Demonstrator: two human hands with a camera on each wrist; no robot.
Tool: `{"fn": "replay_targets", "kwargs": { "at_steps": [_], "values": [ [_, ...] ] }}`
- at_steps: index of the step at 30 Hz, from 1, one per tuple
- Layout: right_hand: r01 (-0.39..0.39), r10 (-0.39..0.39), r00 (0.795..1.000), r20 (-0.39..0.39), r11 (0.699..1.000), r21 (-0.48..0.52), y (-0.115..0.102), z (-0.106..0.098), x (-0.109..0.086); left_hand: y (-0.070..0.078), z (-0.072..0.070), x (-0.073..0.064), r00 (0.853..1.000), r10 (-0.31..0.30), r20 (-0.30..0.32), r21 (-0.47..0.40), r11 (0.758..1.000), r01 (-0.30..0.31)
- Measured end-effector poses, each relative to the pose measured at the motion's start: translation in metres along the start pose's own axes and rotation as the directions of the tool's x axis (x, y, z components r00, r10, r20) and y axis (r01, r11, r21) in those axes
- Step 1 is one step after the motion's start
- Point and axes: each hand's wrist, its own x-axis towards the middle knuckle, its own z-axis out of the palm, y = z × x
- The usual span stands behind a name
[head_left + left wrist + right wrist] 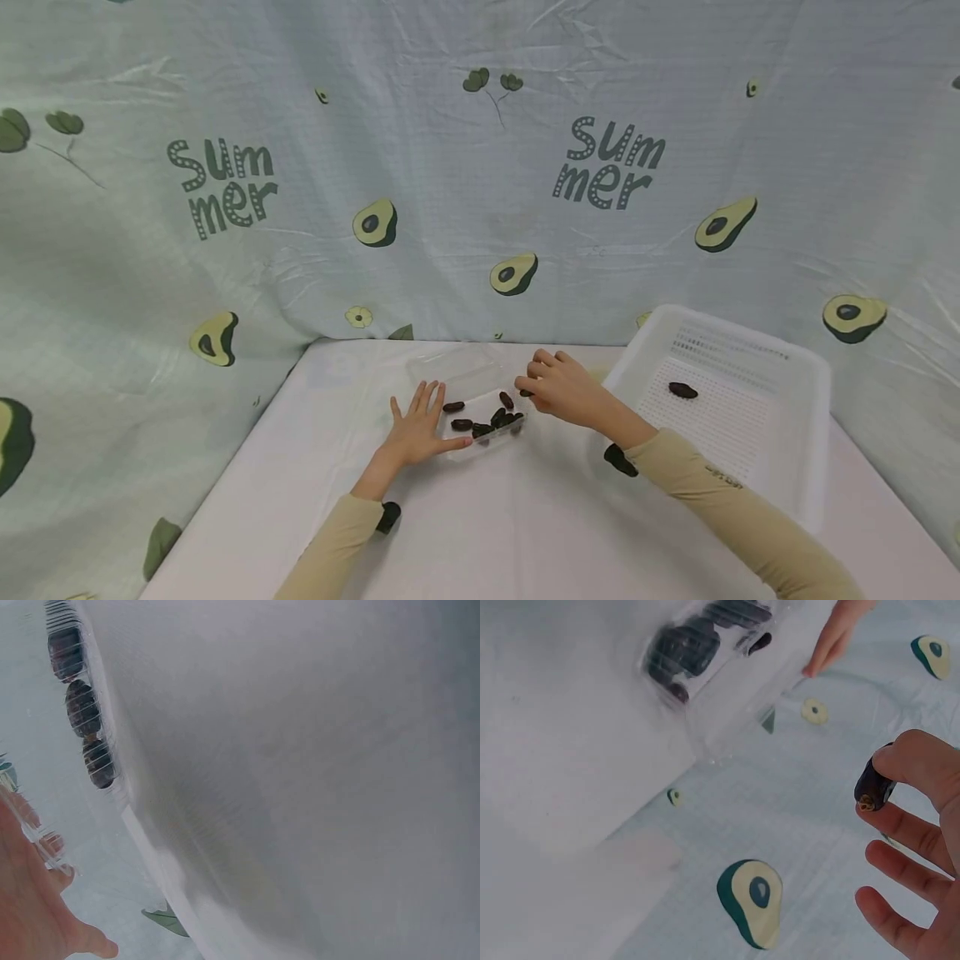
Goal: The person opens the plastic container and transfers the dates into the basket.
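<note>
Head view shows our right hand [564, 390] pinching a dark date [872, 784] just right of the clear plastic box [478, 408]; our left hand [415, 435], fingers straight and spread, lies at its left, grasping nothing. Probably light and yielding, the date suits a gentle mid-body pinch.

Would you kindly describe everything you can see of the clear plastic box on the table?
The clear box looks like thin plastic, with ribbed walls. It stands open on the white table, its transparent lid laid back toward the backdrop. Several dark, oval, date-like fruits lie inside, most gathered toward the front right. The left hand, fingers spread, touches its left side, thumb at the front edge.
</note>
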Motion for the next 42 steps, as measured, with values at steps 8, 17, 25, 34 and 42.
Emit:
{"fn": "replay_targets", "kwargs": {
  "at_steps": [8, 17, 25, 34, 42],
  "values": [
    [-0.028, 0.026, 0.995, -0.099, 1.0, -0.012, 0.029, -0.018, -0.029, 0.0, -0.002, -0.001, 1.0, 0.009, -0.003, -0.02, 1.0, -0.009],
    [-0.104, 0.103, 0.988, -0.118, 0.995, 0.0, 0.063, -0.021, -0.09, 0.002, -0.002, -0.001, 1.0, 0.008, -0.007, 0.0, 1.0, -0.008],
    [-0.201, 0.199, 0.976, -0.093, 0.98, -0.004, 0.089, -0.025, -0.135, 0.001, -0.002, -0.002, 1.0, 0.01, -0.006, 0.0, 1.0, -0.01],
    [-0.286, 0.279, 0.955, -0.101, 0.957, -0.052, 0.111, -0.024, -0.163, -0.002, 0.001, -0.003, 1.0, 0.016, -0.025, -0.002, 1.0, -0.017],
    [-0.372, 0.365, 0.927, -0.085, 0.922, -0.107, 0.129, -0.012, -0.182, -0.002, 0.003, -0.003, 0.998, 0.038, -0.054, -0.032, 0.999, -0.04]
  ]
}}
